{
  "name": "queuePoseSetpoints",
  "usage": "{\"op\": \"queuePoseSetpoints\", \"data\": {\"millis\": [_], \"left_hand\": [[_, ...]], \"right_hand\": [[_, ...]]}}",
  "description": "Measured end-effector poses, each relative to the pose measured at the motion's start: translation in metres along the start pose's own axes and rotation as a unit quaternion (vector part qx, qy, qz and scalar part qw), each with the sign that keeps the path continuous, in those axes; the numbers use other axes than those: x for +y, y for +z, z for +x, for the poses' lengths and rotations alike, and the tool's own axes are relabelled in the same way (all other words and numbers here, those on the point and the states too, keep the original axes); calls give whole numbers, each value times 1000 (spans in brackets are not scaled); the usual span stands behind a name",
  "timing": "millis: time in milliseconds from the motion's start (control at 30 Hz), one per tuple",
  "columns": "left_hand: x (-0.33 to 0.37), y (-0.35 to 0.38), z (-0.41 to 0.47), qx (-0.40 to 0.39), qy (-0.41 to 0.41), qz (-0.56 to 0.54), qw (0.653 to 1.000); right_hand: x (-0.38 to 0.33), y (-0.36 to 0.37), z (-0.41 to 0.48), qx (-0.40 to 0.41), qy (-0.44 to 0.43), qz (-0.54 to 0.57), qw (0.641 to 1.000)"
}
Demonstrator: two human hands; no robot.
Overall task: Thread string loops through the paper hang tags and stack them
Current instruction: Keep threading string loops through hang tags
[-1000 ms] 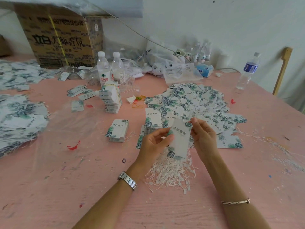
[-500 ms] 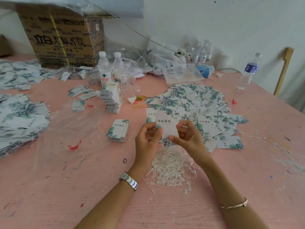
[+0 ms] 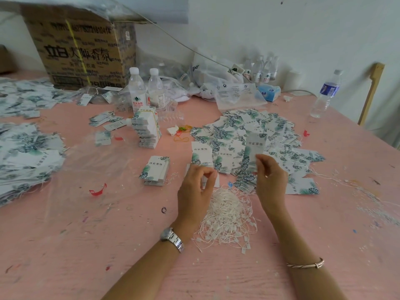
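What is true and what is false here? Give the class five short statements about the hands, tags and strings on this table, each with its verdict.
1. The right hand holds a paper tag upright. True.
2. The pile of white string loops lies on the table between the two forearms. True.
3. The wristwatch sits on the right wrist. False: it is on the left wrist; the right wears a thin bangle.
4. The two water bottles by the cardboard box have blue caps. False: their caps are white.
5. The table is green. False: it is pink.
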State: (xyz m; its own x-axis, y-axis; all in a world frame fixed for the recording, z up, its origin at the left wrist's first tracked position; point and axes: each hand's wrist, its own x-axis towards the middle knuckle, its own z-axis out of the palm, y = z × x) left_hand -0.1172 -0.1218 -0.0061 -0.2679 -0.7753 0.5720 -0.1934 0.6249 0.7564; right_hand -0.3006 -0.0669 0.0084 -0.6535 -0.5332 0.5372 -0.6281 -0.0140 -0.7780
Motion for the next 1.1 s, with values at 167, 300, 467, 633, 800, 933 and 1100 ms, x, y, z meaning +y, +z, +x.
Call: {"op": "queuePoseSetpoints", "data": {"millis": [167, 300, 467, 633, 800, 933, 1100], "left_hand": [[-4, -4, 0, -24, 47, 178, 982], [-4, -9, 2, -63, 70, 235, 967], [-2, -12, 3, -100, 73, 234, 964], [-4, -12, 3, -120, 75, 245, 959], [-7, -7, 4, -101, 81, 220, 967], [-5, -7, 4, -89, 93, 195, 972], [-2, -7, 4, -66, 72, 171, 980]], "right_hand": [[7, -1, 4, 5, 36, -175, 984], [8, -2, 5, -22, 78, -319, 944], [10, -2, 5, -56, 134, -350, 926], [4, 3, 2, -45, 79, -296, 951], [-11, 7, -11, -166, -88, -103, 977], [-18, 16, -24, -277, -129, -22, 952], [-16, 15, -18, -287, -46, 100, 952]]}}
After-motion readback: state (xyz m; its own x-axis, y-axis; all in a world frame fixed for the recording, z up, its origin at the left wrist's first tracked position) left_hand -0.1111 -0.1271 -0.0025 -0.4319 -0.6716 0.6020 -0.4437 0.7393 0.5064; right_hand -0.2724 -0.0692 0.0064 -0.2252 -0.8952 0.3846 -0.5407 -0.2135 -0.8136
